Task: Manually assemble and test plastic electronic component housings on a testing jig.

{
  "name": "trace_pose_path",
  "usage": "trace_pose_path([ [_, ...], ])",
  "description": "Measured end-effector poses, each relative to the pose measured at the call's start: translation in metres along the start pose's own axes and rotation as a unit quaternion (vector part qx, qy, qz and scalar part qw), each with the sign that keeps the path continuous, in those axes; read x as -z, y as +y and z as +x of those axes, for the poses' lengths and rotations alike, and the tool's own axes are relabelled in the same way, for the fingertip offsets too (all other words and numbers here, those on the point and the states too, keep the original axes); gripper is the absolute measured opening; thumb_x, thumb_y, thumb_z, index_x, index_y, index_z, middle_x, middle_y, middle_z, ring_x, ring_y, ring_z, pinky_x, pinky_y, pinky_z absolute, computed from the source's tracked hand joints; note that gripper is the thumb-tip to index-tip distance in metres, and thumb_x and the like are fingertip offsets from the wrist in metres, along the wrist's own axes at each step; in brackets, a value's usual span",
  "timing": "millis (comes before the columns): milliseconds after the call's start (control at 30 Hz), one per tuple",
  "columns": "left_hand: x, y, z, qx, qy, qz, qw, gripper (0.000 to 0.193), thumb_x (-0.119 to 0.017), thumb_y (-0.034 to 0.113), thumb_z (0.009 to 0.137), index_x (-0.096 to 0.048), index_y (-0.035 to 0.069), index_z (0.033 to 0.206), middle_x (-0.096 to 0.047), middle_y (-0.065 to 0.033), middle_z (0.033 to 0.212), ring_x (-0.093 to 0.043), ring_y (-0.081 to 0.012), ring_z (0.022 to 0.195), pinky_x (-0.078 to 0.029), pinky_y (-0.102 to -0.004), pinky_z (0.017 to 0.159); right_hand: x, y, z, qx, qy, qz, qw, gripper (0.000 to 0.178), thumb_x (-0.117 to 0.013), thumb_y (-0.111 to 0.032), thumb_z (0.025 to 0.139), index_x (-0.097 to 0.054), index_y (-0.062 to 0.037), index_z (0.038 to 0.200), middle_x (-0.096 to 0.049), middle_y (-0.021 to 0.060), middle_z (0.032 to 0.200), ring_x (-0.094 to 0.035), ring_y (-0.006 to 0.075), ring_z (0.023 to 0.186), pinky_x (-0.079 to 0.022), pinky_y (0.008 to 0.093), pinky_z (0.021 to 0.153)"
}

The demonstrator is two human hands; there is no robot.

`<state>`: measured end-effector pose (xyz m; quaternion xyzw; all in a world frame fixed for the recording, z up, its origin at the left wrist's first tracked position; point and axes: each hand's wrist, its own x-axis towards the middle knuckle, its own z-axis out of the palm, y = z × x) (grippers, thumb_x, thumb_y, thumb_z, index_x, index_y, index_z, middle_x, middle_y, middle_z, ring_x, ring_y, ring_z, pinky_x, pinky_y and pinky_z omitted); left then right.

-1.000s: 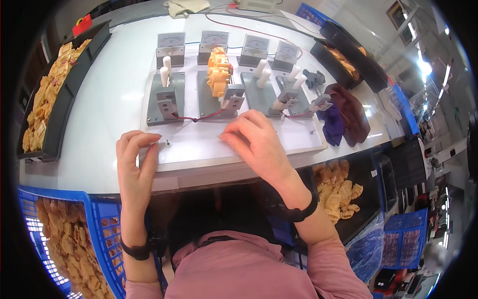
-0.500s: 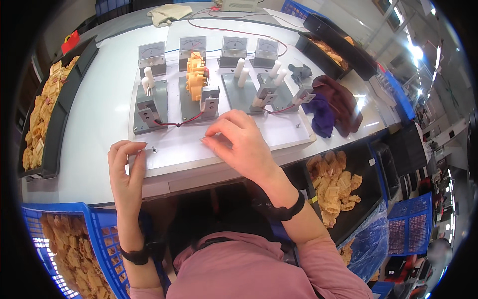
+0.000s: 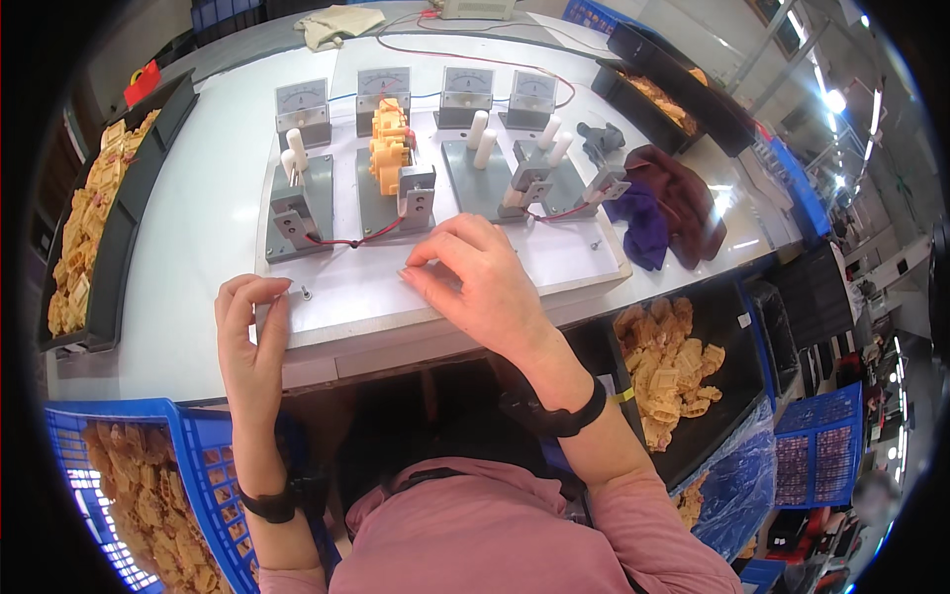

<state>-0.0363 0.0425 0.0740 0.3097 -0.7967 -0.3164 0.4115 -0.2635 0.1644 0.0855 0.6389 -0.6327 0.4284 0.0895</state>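
Observation:
My left hand (image 3: 252, 327) rests at the front left corner of the white board (image 3: 346, 287), fingers bent and thumb apart, holding nothing. Close to its fingertips is a small screw (image 3: 306, 293). My right hand (image 3: 480, 287) lies over the board's front middle, fingers loosely curled with a gap to the thumb; nothing shows between them. Beyond it, a yellow plastic part (image 3: 389, 156) sits on the second grey test fixture (image 3: 366, 208) from the left. Another grey fixture (image 3: 315, 188) stands left of it, and a third fixture (image 3: 460, 178) with white posts to its right.
Several panel meters (image 3: 384, 89) line the board's back. Purple cloth (image 3: 641, 223) and brown cloth (image 3: 683, 203) lie to the right. Yellow parts fill a black tray (image 3: 111, 238) at left, a blue crate (image 3: 183, 445) below, and a black bin (image 3: 727, 416) at right.
Both hands keep practically the same pose and place. The view has shifted very slightly; the yellow part remains on its fixture.

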Motion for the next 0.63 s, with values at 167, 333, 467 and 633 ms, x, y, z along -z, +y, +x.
trace_pose_path([
  [167,-0.0006,-0.0021,0.0001,-0.017,0.012,0.011,1.0,0.01,-0.06,0.008,0.089,-0.062,0.004,0.098,-0.056,-0.0053,0.104,-0.053,-0.0174,0.099,-0.039,-0.0269,0.08,-0.0003,-0.001,0.0003,-0.005,0.002,0.005,1.0,0.011,-0.074,-0.013,0.079,-0.064,-0.0085,0.083,-0.058,0.0043,0.087,-0.057,0.0239,0.085,-0.043,0.0353,0.078],
  [333,-0.0009,-0.002,0.0003,-0.003,0.008,-0.016,1.0,0.014,-0.059,0.002,0.088,-0.065,0.004,0.101,-0.056,-0.0067,0.106,-0.053,-0.0186,0.101,-0.039,-0.0277,0.087,-0.0005,-0.0009,0.0005,0.002,0.004,0.002,1.0,0.011,-0.074,-0.013,0.079,-0.065,-0.0086,0.084,-0.058,0.0042,0.088,-0.057,0.0238,0.086,-0.043,0.0352,0.078],
  [467,0.0001,-0.0008,0.0,0.0,0.005,0.003,1.0,0.014,-0.059,0.003,0.088,-0.065,0.005,0.101,-0.056,-0.0059,0.106,-0.052,-0.0178,0.1,-0.038,-0.0272,0.084,-0.0006,-0.0012,0.0005,0.003,0.005,0.003,1.0,0.011,-0.074,-0.013,0.079,-0.065,-0.0087,0.084,-0.058,0.0042,0.088,-0.057,0.0238,0.086,-0.043,0.0353,0.078],
  [633,-0.0004,-0.0033,-0.0006,0.001,0.009,-0.012,1.0,0.015,-0.059,0.003,0.088,-0.066,0.006,0.102,-0.056,-0.0058,0.106,-0.052,-0.0181,0.1,-0.037,-0.0276,0.085,-0.0006,-0.0005,-0.0001,0.003,-0.003,-0.004,1.0,0.01,-0.074,-0.013,0.08,-0.066,-0.0091,0.085,-0.059,0.0042,0.089,-0.057,0.0242,0.087,-0.043,0.0359,0.079],
])
